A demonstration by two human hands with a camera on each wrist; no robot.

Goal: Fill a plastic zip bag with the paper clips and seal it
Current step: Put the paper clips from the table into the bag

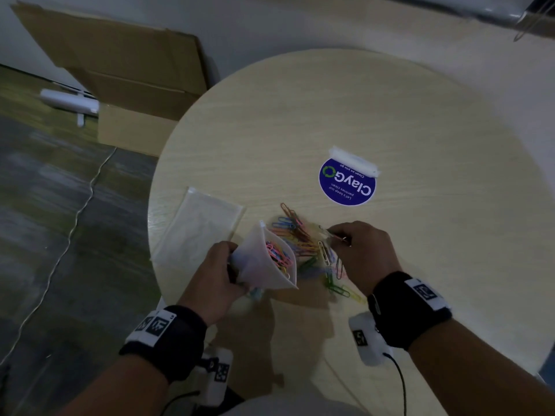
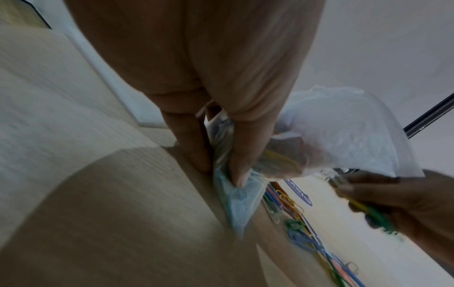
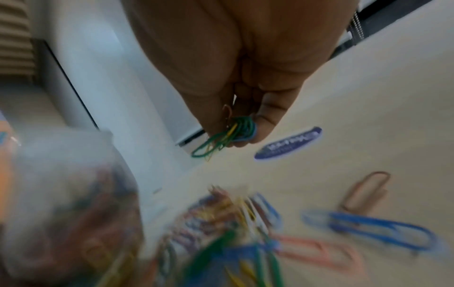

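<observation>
Two hands work: left hand (image 1: 216,273) grips the open zip bag (image 1: 264,259), right hand (image 1: 362,253) pinches paper clips (image 3: 228,136); at one o'clock, a "ClayGo" sticker (image 1: 347,183).

Round pale wood-grain bench (image 1: 375,100) with a few things lying on it.

A loose heap of coloured paper clips (image 1: 303,238) lies near the front edge, some scattered singly toward the person. Behind the heap, a round blue sticker (image 1: 348,184) sits flat on the top, with a strip of white tape (image 1: 354,160) over its far rim. To the left of the clips, a flat clear plastic bag (image 1: 198,226) lies at the bench's left edge.
</observation>
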